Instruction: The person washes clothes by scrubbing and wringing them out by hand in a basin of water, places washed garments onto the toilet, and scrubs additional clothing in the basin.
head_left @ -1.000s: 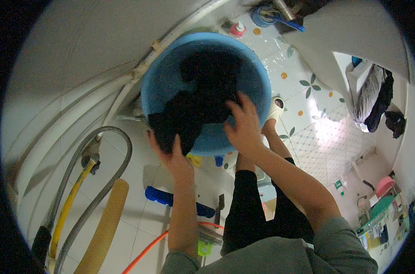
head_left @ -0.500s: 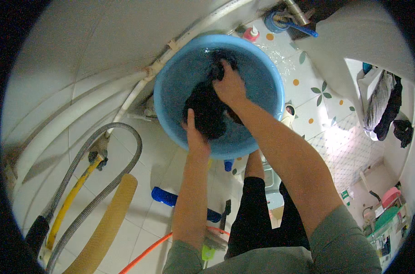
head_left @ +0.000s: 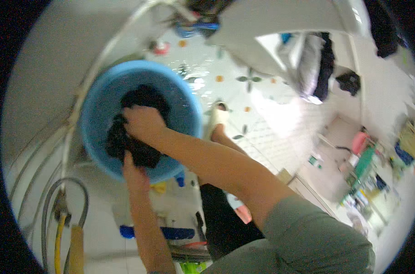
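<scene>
A round light-blue basin [head_left: 139, 65] stands on the tiled floor, with water in it. Inside lies a bunched, wet-looking black garment [head_left: 149, 97]; its exact kind cannot be made out. My right hand [head_left: 144, 123] has its fingers curled into the middle of the dark fabric. At the near side of the basin, my left hand [head_left: 135, 172] grips the fabric's lower edge, its thumb on top and the other fingers mostly hidden. Motion blurs the picture.
Blue cylindrical object [head_left: 159, 233] lies on the near floor. A grey hose [head_left: 84, 194] and yellow pipe [head_left: 59, 242] stand at the left. My slippered foot [head_left: 220, 114] is right of the basin. A pink bottle [head_left: 161, 48] stands beyond it. Clothes [head_left: 310, 68] hang at the right.
The view has swung right, so the basin sits further left in it. My right hand has come nearer my left, and the black garment is bunched differently between them.
</scene>
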